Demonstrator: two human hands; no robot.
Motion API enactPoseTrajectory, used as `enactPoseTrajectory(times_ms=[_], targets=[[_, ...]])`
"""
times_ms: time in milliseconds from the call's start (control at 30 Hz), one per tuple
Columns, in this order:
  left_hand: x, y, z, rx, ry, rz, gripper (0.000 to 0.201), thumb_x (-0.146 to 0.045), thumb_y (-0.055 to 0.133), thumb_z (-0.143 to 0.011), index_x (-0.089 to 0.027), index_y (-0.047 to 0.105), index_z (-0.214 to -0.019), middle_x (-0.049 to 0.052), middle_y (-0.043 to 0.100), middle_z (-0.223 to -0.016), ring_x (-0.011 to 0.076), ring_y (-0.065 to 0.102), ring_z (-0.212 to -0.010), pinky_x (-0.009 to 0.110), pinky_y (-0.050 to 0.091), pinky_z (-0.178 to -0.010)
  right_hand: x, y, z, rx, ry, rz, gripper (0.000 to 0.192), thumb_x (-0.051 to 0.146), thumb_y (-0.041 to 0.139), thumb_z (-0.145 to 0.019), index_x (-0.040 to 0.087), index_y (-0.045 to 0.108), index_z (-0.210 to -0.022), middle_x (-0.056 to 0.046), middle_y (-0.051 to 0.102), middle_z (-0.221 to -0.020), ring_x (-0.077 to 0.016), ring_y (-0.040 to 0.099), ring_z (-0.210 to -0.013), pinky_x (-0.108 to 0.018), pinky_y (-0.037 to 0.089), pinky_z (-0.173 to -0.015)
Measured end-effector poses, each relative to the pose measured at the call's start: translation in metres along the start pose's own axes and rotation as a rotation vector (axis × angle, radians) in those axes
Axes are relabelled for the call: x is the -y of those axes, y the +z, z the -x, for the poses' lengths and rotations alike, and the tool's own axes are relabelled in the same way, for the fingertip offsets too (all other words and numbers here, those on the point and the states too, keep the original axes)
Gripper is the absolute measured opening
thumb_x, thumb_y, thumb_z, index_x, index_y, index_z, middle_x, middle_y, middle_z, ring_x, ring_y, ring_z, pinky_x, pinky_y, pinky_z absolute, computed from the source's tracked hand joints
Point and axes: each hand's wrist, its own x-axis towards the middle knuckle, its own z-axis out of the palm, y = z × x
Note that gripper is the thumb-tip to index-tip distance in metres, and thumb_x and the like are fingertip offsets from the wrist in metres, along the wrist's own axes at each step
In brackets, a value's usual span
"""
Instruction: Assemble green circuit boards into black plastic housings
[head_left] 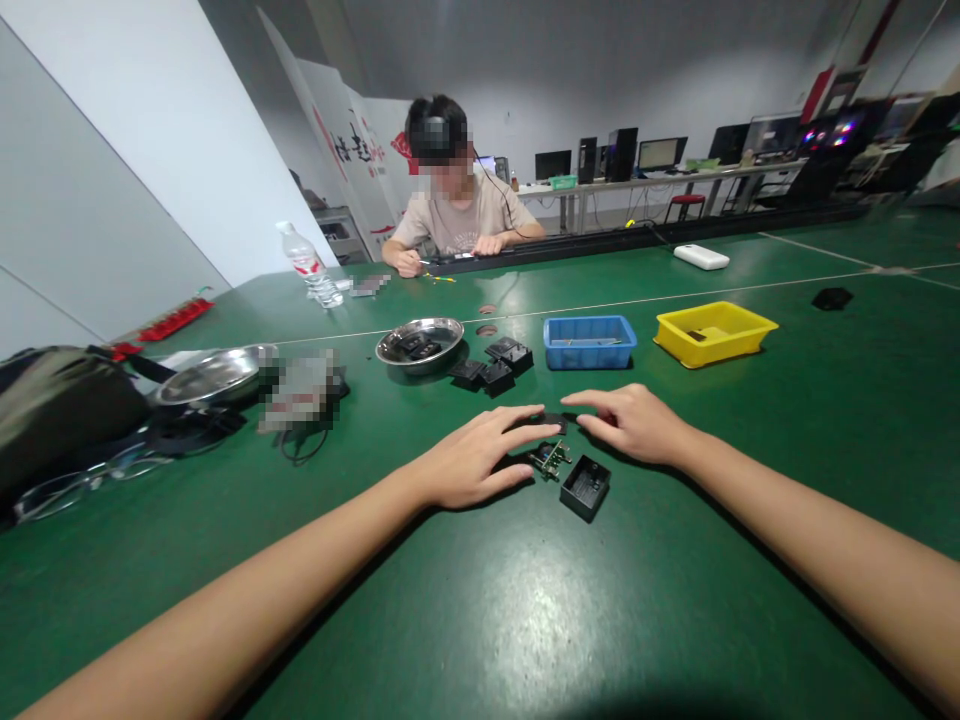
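Note:
My left hand [480, 458] lies flat on the green table, fingers stretched over a small black part [553, 421]. My right hand [634, 420] rests palm down just to the right, its fingertips touching the same black part. Between and below the hands lies a small circuit board [553, 460]. An open black plastic case [585, 487] sits just right of the board. Neither hand grips anything that I can see.
Several black cases [491, 367] lie beyond my hands beside a metal bowl [420, 343] with black parts. A blue tray [589, 341] and a yellow tray [712, 332] stand to the right. A second metal bowl [214, 375], a bag [60, 410] and glasses are at the left. Another person sits across the table.

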Motion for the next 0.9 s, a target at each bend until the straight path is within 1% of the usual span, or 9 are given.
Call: enactPoseTrajectory(times_ms=[67, 167, 300, 433, 533, 600, 700, 800, 900], targets=[[-0.001, 0.000, 0.000, -0.001, 0.007, -0.008, 0.049, -0.040, 0.052, -0.102, -0.030, 0.048, -0.149, 0.014, 0.047, -0.157, 0.0291, 0.049, -0.142, 0.050, 0.044, -0.115, 0.018, 0.006, -0.004, 0.083, -0.080, -0.002, 0.033, 0.028, 0.054, -0.098, 0.025, 0.072, -0.126, -0.004, 0.081, -0.099, -0.0172, 0.073, -0.076, -0.027, 0.046, -0.069], [-0.001, 0.001, 0.000, 0.001, -0.010, -0.016, 0.045, -0.038, 0.053, -0.101, -0.029, 0.053, -0.145, 0.014, 0.049, -0.155, 0.0295, 0.051, -0.140, 0.051, 0.045, -0.114, 0.025, 0.010, -0.007, 0.157, -0.106, 0.036, 0.029, 0.027, 0.055, -0.097, 0.024, 0.077, -0.115, -0.006, 0.082, -0.099, -0.0201, 0.075, -0.082, -0.028, 0.048, -0.071], [0.001, 0.002, -0.001, -0.006, -0.036, -0.008, 0.037, -0.037, 0.050, -0.102, -0.025, 0.059, -0.137, 0.013, 0.055, -0.149, 0.0275, 0.056, -0.134, 0.048, 0.048, -0.110, -0.002, 0.002, -0.005, 0.081, 0.006, 0.038, 0.026, 0.023, 0.058, -0.093, 0.024, 0.081, -0.104, -0.006, 0.082, -0.104, -0.0212, 0.077, -0.087, -0.029, 0.051, -0.074], [0.003, 0.003, -0.002, 0.000, -0.051, 0.015, 0.032, -0.037, 0.049, -0.103, -0.024, 0.064, -0.128, 0.013, 0.059, -0.144, 0.0270, 0.058, -0.132, 0.048, 0.048, -0.109, -0.034, -0.010, 0.002, 0.010, 0.172, 0.010, 0.027, 0.025, 0.056, -0.093, 0.022, 0.082, -0.094, -0.005, 0.082, -0.089, -0.0192, 0.074, -0.072, -0.028, 0.048, -0.067], [0.003, 0.003, -0.002, -0.004, -0.057, 0.034, 0.031, -0.036, 0.050, -0.102, -0.023, 0.064, -0.126, 0.013, 0.060, -0.143, 0.0270, 0.058, -0.131, 0.048, 0.048, -0.110, -0.041, -0.015, 0.004, -0.040, 0.244, -0.038, 0.028, 0.031, 0.055, -0.092, 0.021, 0.081, -0.091, -0.004, 0.080, -0.078, -0.0177, 0.068, -0.062, -0.028, 0.045, -0.062], [0.002, 0.003, -0.003, -0.020, -0.056, 0.044, 0.029, -0.034, 0.052, -0.101, -0.021, 0.064, -0.124, 0.014, 0.061, -0.141, 0.0264, 0.059, -0.130, 0.047, 0.049, -0.109, -0.037, -0.015, 0.004, -0.076, 0.257, -0.091, 0.030, 0.034, 0.055, -0.092, 0.019, 0.080, -0.088, -0.004, 0.078, -0.075, -0.0166, 0.064, -0.059, -0.028, 0.043, -0.061], [0.002, 0.003, -0.003, -0.033, -0.056, 0.050, 0.027, -0.032, 0.053, -0.101, -0.020, 0.064, -0.123, 0.013, 0.062, -0.139, 0.0256, 0.060, -0.129, 0.045, 0.049, -0.108, -0.023, -0.014, 0.003, -0.092, 0.231, -0.159, 0.036, 0.039, 0.053, -0.093, 0.017, 0.074, -0.074, -0.003, 0.071, -0.066, -0.0147, 0.058, -0.057, -0.027, 0.039, -0.060], [0.002, 0.003, -0.003, -0.046, -0.052, 0.060, 0.026, -0.031, 0.053, -0.100, -0.020, 0.064, -0.121, 0.012, 0.063, -0.138, 0.0249, 0.060, -0.128, 0.044, 0.049, -0.108, -0.003, -0.014, 0.003, -0.043, 0.182, -0.246, 0.039, 0.044, 0.053, -0.093, 0.018, 0.066, -0.066, 0.001, 0.057, -0.054, -0.0120, 0.048, -0.050, -0.026, 0.034, -0.056], [0.002, 0.004, -0.004, -0.056, -0.054, 0.073, 0.025, -0.030, 0.053, -0.100, -0.020, 0.064, -0.120, 0.012, 0.063, -0.137, 0.0245, 0.061, -0.128, 0.043, 0.049, -0.109, 0.017, -0.015, 0.004, 0.081, 0.069, -0.354, 0.031, 0.037, 0.057, -0.087, 0.020, 0.055, -0.062, 0.006, 0.047, -0.050, -0.0097, 0.040, -0.048, -0.024, 0.030, -0.054]])
